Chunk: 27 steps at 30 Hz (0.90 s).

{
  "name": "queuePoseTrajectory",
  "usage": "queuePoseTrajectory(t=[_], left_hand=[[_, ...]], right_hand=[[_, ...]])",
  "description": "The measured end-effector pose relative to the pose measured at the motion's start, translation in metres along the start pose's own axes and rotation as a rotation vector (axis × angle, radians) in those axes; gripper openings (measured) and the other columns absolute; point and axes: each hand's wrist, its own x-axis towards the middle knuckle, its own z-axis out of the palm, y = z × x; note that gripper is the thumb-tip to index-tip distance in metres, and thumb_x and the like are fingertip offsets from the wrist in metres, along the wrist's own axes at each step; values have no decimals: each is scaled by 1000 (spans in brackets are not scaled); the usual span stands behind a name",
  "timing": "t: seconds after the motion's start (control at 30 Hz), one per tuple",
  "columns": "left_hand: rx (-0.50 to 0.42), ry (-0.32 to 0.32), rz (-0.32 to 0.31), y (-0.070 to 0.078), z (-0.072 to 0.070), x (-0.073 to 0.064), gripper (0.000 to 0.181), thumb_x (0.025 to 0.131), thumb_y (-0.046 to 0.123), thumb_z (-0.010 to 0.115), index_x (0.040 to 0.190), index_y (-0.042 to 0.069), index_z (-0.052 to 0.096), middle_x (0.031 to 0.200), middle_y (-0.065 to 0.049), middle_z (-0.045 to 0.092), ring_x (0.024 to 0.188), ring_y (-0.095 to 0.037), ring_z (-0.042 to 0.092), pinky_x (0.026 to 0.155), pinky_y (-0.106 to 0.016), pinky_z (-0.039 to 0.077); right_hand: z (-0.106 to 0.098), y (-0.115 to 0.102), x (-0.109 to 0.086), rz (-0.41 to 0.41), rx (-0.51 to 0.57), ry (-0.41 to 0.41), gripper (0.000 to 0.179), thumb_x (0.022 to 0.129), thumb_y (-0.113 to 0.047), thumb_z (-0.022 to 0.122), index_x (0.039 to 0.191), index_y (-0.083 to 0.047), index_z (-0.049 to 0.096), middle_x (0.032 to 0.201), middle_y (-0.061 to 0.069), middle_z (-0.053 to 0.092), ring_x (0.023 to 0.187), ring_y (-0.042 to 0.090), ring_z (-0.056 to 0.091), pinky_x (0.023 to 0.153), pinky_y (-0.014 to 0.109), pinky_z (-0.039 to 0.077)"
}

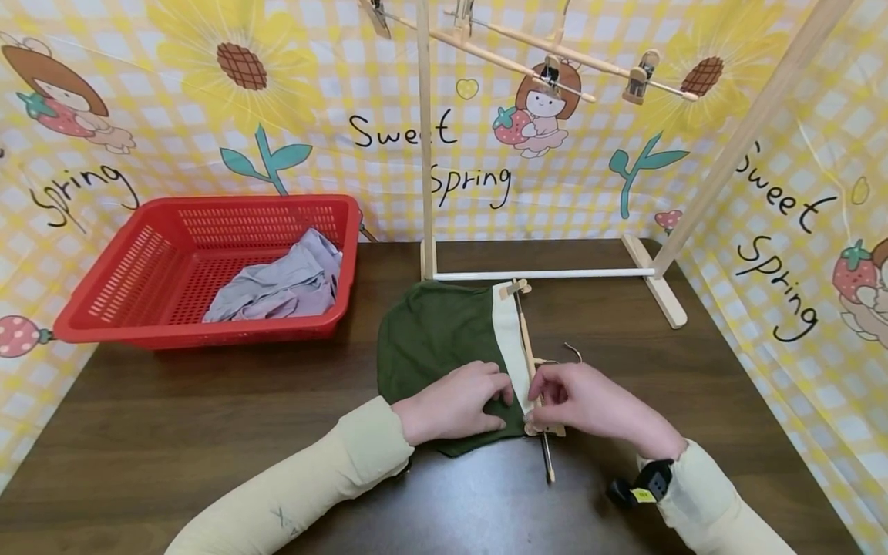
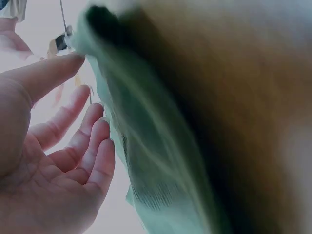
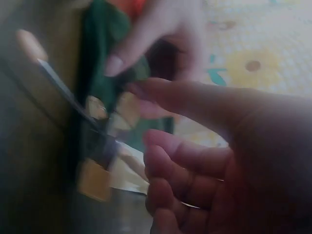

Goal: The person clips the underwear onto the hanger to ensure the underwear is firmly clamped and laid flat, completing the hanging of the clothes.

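Pale sleeves (image 1: 291,482) up close: left hand (image 1: 454,402), loosely bent, gripping nothing, touches the green cloth (image 1: 437,331) on the table (image 1: 229,439); right hand (image 1: 597,401), half curled, is at a hanger (image 1: 526,335) clip (image 3: 95,179) (pinching it? can't tell).

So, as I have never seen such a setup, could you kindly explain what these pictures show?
There is no machine: a person works bare-handed. The wide picture comes from a camera worn on the head, the closer ones from cameras on each wrist. On the dark tabletop lie a green garment and, along its white band, a wooden clip hanger. Behind stands a wooden rack; a red plastic basket holds greyish clothing. The left grip, a hand, lies over the garment; the right grip is at the hanger's near clip; whether it pinches is unclear.
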Motion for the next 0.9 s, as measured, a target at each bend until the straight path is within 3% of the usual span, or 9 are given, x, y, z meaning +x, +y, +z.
queuePoseTrajectory(t=[0.13, 0.3, 0.43, 0.67, 0.8, 0.9], left_hand=[[3, -28, 23, 7, 6, 1, 22, 88, 25, 83, 103, 16, 70, 99, 5, 59, 90, -10, 54, 84, -21, 45], [24, -47, 15, 11, 11, 2, 29, 85, 35, 84, 101, 17, 68, 98, 6, 57, 91, -10, 54, 82, -20, 45], [56, -54, 28, 11, 13, 3, 29, 84, 35, 85, 100, 18, 67, 97, 7, 56, 91, -11, 54, 81, -20, 45], [74, -72, 87, 10, 11, 0, 15, 88, 18, 80, 94, 19, 65, 94, 8, 57, 88, -9, 55, 80, -20, 44], [67, -105, 112, 11, 11, -2, 16, 87, 12, 75, 87, 20, 61, 87, 11, 50, 80, -7, 52, 73, -17, 41], [77, -110, 96, 13, 13, -2, 22, 87, 23, 78, 80, 21, 57, 81, 12, 46, 74, -6, 49, 68, -16, 40]], right_hand=[[12, 1, -2, -2, -72, -40, 31, 78, -35, 89, 91, -17, 66, 63, -11, 52, 56, 7, 49, 54, 26, 39], [22, 3, -1, 19, -138, -15, 30, 74, -31, 91, 87, -22, 65, 59, -14, 48, 54, 4, 44, 52, 25, 35], [22, 2, -2, 11, -178, 4, 23, 78, -28, 88, 85, -24, 67, 56, -15, 47, 52, 3, 43, 51, 25, 35], [10, -4, -11, -19, -239, -13, 1, 90, -22, 77, 90, -21, 76, 59, -17, 49, 54, 1, 46, 51, 26, 39], [3, -7, -17, -20, -278, 25, 11, 91, -28, 77, 82, -27, 70, 57, -17, 45, 53, 1, 44, 50, 25, 37], [1, -8, -20, -7, -302, 66, 21, 87, -34, 81, 78, -30, 62, 56, -17, 44, 50, 2, 42, 47, 25, 34]])
